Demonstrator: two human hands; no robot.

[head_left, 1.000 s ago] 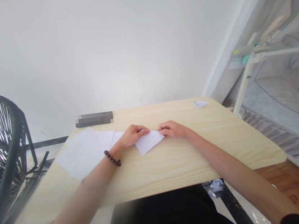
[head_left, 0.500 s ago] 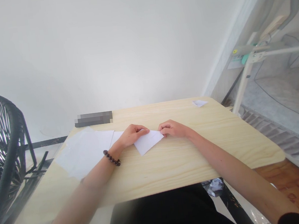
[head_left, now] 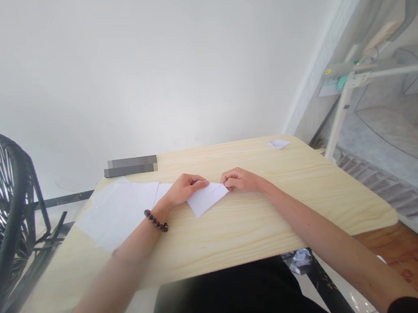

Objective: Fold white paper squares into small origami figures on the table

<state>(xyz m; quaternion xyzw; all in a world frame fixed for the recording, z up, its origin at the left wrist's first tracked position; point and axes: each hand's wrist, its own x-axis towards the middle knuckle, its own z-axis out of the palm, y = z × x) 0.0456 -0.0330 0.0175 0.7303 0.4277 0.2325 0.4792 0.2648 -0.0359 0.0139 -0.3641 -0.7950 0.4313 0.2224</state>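
A folded white paper lies on the light wooden table. My left hand, with a dark bead bracelet on its wrist, rests curled on the paper's left part, fingers pressing it down. My right hand pinches the paper's right corner with fingers closed. The two hands sit close together near the table's middle.
Several flat white sheets lie to the left of my hands. A small folded paper piece sits at the far right corner. A dark flat object lies at the far edge. A black wire chair stands left; a white stand stands right.
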